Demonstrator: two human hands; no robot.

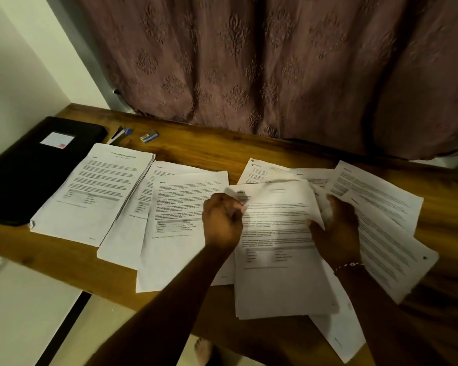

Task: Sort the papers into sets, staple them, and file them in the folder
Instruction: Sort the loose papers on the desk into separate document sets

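1. Step in hand: sorting. The left hand (222, 220) pinches the left edge of the top sheet (278, 220); the right hand (337, 228) grips its curled right edge.
2. Loose papers (185, 207) lie spread on the table (222, 149). One stack (90, 196) overlaps the closed folder (24, 175).
3. Next move, as judged: lift the sheet clear and match it to its set.

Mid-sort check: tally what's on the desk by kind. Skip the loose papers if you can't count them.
Black folder: 1
Stapler: 1
Staple box: 1
Squared-up paper stack: 1
Total: 4
Loose sheets: overlap too much to count.
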